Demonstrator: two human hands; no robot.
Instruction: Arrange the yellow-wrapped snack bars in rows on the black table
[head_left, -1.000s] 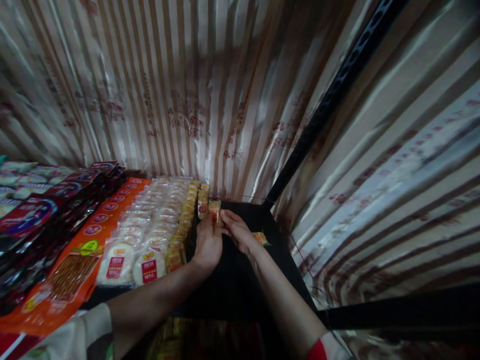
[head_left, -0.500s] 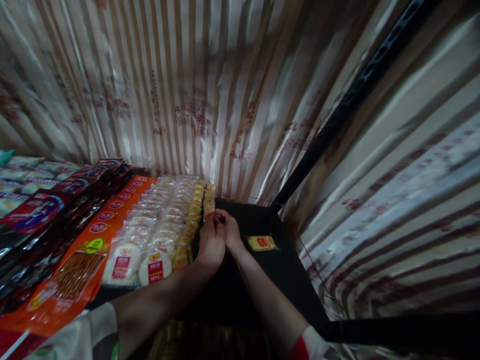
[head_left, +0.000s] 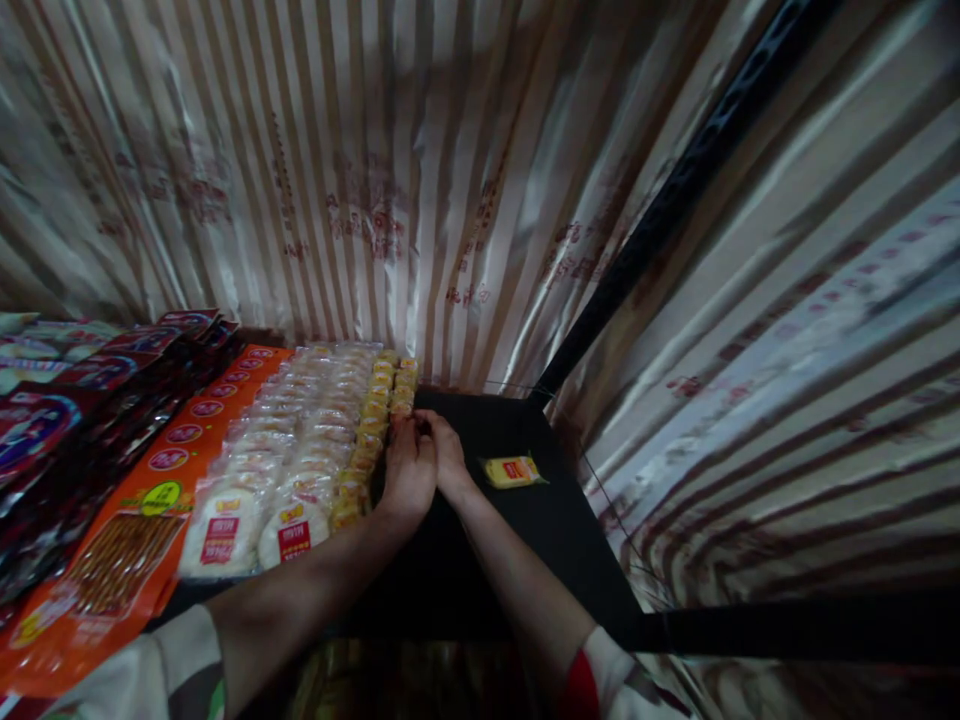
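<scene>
My left hand (head_left: 407,468) and my right hand (head_left: 444,452) meet at the near end of a short row of small yellow snack packets (head_left: 403,385) standing on a black shelf (head_left: 480,560). Both hands have their fingers curled together on a packet at the row's end, which they mostly hide. One loose yellow packet (head_left: 511,470) lies flat on the shelf just right of my right hand.
Left of the yellow row stand rows of clear-wrapped round white cakes (head_left: 292,470), then orange packets (head_left: 142,500) and dark red bags (head_left: 45,430). Striped shiny sheeting (head_left: 420,180) covers the back and right side. A black upright post (head_left: 675,190) runs up from the shelf's back corner.
The packet held up between my hands has come down against the row. My right hand has moved left to join the left hand, uncovering the loose yellow packet on the shelf.
</scene>
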